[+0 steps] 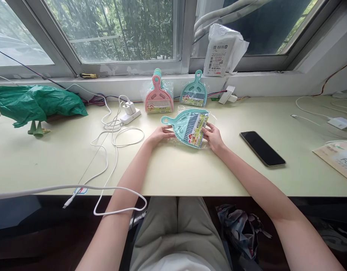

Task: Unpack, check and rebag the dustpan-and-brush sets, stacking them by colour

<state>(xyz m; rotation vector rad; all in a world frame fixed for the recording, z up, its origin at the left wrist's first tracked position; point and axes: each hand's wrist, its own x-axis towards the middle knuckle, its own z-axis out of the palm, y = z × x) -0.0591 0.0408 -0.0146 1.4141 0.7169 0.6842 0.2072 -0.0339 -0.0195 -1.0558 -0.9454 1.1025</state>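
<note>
Your left hand (160,134) and right hand (215,139) grip the dustpan (181,127) at nine and three o'clock; its slick wrapper (177,141) could slip if either loosens.

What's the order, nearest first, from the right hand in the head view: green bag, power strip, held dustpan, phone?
1. Held dustpan, in the right hand.
2. Phone, to the hand's right.
3. Power strip, to the left.
4. Green bag, far left.
</note>
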